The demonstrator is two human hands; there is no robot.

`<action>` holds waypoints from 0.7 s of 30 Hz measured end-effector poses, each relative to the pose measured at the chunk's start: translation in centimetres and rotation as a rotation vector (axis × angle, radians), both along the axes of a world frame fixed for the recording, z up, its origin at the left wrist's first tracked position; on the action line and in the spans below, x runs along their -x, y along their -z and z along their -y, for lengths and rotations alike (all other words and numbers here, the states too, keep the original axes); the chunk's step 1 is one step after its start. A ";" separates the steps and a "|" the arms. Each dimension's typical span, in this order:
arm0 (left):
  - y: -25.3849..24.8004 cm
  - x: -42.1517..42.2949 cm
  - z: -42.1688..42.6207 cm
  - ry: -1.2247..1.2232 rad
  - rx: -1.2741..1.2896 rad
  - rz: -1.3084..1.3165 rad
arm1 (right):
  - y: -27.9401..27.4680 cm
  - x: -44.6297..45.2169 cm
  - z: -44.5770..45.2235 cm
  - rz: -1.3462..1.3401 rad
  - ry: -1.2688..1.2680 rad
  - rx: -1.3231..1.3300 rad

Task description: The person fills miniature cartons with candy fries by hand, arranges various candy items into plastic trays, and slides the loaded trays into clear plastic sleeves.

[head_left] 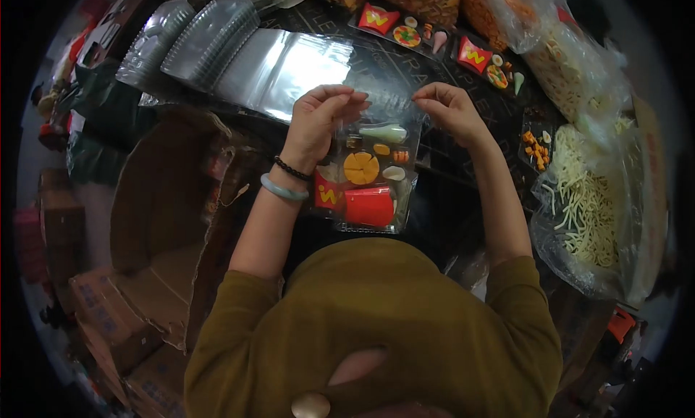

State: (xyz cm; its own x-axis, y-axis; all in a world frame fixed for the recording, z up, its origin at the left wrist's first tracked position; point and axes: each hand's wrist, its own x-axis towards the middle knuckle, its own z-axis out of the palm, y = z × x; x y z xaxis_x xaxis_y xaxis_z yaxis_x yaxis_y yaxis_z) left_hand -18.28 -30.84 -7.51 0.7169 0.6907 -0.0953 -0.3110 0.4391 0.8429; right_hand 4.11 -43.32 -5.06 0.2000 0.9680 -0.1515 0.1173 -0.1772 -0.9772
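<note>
My left hand [318, 117], with a dark bead bracelet and a pale bangle at the wrist, is pinched at the upper left edge of a clear plastic bag [387, 103]. Thumb and fingers of my right hand [450, 112] close on its upper right edge. Below, between my forearms, a clear tray of toy food [394, 193] seems to sit within the bag. It shows a red cup [369, 206], a yellow round [360, 168], a red fries carton [326, 193] and several small pieces. The exact bag edges are hard to see.
Stacked clear plastic trays [210, 45] and a pile of clear bags [279, 67] lie at the back left. Toy food sets [474, 53] rest at the back right. A bag of pale strips [590, 208] lies right; an open cardboard box [163, 193] stands left.
</note>
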 end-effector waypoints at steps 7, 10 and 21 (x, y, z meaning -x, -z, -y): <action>0.8 3.9 0.2 0.181 0.005 0.058 | 1.3 2.6 2.8 0.508 -0.252 -0.380; -0.2 3.6 0.3 0.094 0.250 0.019 | 1.8 2.5 2.8 0.580 -0.256 -0.434; -0.3 3.1 4.2 0.057 -0.213 -0.360 | 0.6 1.3 10.4 0.783 -0.293 -0.263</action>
